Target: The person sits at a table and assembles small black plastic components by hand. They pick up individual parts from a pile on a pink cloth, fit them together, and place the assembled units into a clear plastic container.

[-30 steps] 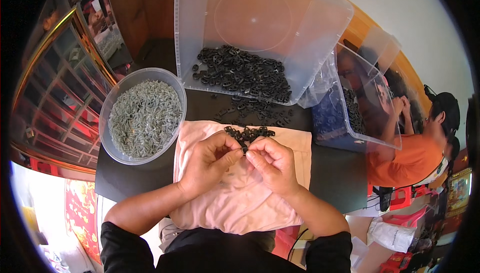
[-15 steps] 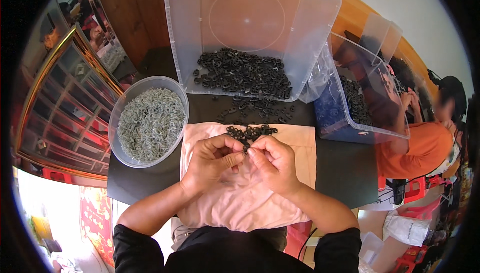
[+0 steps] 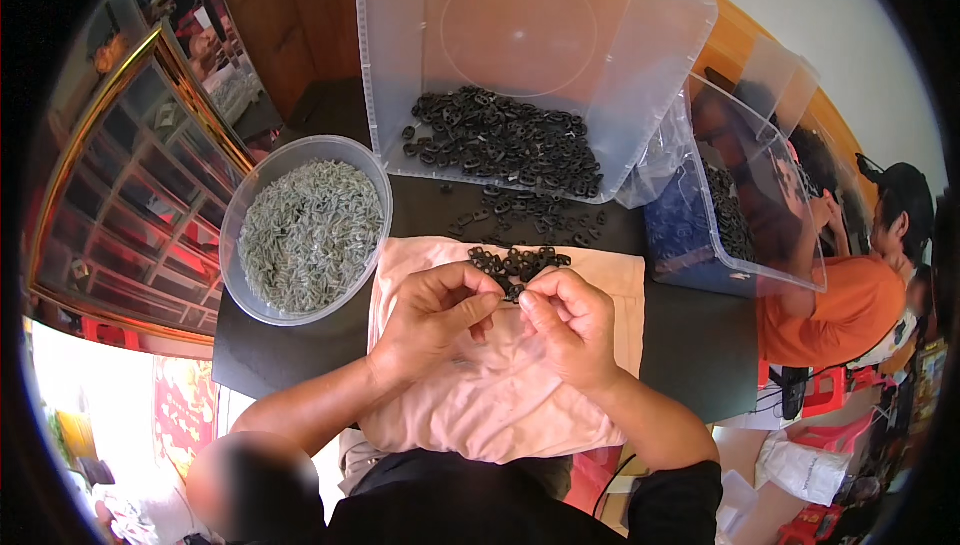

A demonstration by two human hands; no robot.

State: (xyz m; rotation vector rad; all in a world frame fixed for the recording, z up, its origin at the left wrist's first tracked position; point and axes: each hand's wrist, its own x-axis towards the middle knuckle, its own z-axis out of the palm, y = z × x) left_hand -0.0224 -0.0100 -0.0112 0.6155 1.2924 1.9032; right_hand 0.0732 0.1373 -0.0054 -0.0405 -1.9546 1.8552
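Note:
Above a pink cloth (image 3: 440, 415), my left hand (image 3: 435, 320) and my right hand (image 3: 575, 335) face each other with a narrow gap between them. Thumb and index finger are pinched together on each. A small black plastic piece (image 3: 512, 293) shows between the fingertips, close to a little pile of similar black pieces (image 3: 525, 262) on the cloth's far part. Whether one hand or both grip it is hard to see, and anything smaller in the pinches is hidden by the fingers.
A round tub (image 3: 232, 280) of small greyish, shiny pieces stands left. Beyond the cloth, a clear plastic bin (image 3: 520, 35) lies open towards me with many black pieces; some are scattered before it. Right are a blue-bottomed bin (image 3: 680, 245) and a person in an orange top (image 3: 845, 310).
My fingertips have drawn slightly apart, the right hand shifting right. The whole view has shifted a little, so the tub, bins and pile sit differently in the picture.

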